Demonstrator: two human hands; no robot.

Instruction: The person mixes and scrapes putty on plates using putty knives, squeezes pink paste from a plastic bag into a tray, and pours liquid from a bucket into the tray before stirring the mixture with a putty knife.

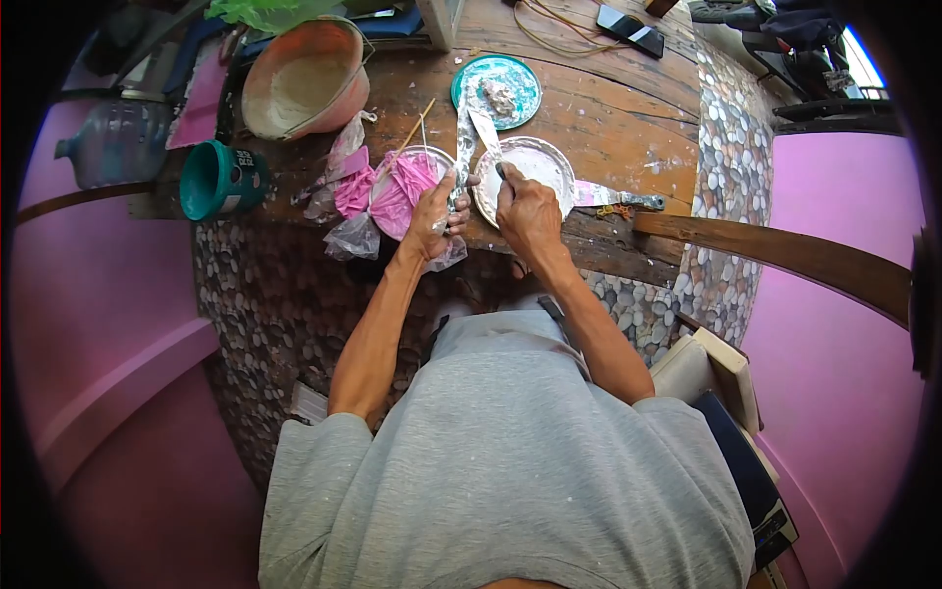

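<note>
My left hand point(432, 218) is closed around the handle of a white-smeared putty knife point(465, 133), whose blade points away from me. My right hand point(532, 214) grips a second putty knife point(484, 130), its blade tilted toward the first one. Under and beside my right hand is a round tub of white paste point(543, 169). Beyond the blades, a teal lid point(530, 86) carries a lump of greyish-white paste point(498, 96). A tub wrapped in pink plastic point(402, 192) sits beside my left hand.
On the wooden table point(628, 128), an orange bucket point(306, 83) and a teal bucket point(224, 181) stand at the left. Another smeared scraper point(618, 198) lies right of the paste tub. A phone point(630, 30) and cable are at the back; a curved wooden armrest point(785, 250) extends right.
</note>
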